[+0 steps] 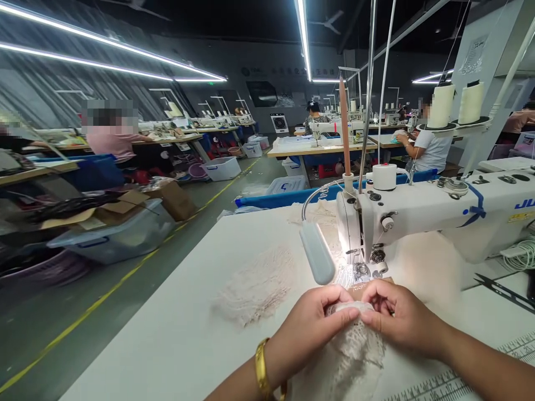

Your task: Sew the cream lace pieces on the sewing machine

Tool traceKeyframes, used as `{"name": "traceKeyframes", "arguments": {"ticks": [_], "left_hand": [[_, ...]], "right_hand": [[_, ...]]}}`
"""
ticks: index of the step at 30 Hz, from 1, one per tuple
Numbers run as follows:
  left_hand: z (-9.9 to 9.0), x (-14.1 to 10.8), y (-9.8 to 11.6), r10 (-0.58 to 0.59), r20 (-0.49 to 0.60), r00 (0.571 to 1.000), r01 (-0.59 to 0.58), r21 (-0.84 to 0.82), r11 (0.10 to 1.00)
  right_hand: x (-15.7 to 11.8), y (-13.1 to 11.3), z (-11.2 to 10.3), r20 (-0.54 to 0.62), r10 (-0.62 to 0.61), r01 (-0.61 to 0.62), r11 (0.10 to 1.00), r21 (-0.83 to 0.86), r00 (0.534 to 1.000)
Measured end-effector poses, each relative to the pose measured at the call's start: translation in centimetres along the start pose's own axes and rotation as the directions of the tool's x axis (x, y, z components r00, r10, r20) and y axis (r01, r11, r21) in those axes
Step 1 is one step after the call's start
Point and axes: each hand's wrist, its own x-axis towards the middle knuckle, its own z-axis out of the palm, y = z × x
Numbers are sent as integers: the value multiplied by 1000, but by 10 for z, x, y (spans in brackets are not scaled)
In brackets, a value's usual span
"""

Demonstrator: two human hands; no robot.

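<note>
Pale lace fabric (355, 351) hangs from my two hands and drapes down over the table's front part. My left hand (317, 314), with a gold bangle at the wrist, pinches the top edge of the lace between thumb and fingers. Close beside it, my right hand (393, 312) pinches the same edge, thumbs nearly meeting. Just beyond my fingers stands the white sewing machine (409, 211), its lit presser foot (361, 271) above a brownish piece (368, 287) at the needle area. Another pale lace piece (263, 284) lies to the left on the table.
A grey lamp head (317, 256) hangs left of the needle. Black thread snips (505, 292) lie at right, near a ruler scale (451, 384) along the front. Thread cones (441, 106) stand above the machine. Several people sit at other sewing tables; bins (112, 234) line the aisle.
</note>
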Motion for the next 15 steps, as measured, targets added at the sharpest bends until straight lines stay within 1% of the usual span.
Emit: {"name": "traceKeyframes", "arguments": {"ticks": [4,9,15], "left_hand": [[0,-1,-1,6,-30,1000,-7,-24,1000],[-1,-5,1,-15,-52,999,12,-50,999],[2,-4,1,-46,-20,999,44,-91,995]], "right_hand": [[0,-2,0,16,11,-12,998,69,1000],[2,1,-1,24,-2,-2,986,164,1000],[3,9,-3,2,-21,20,981,192,1000]]}}
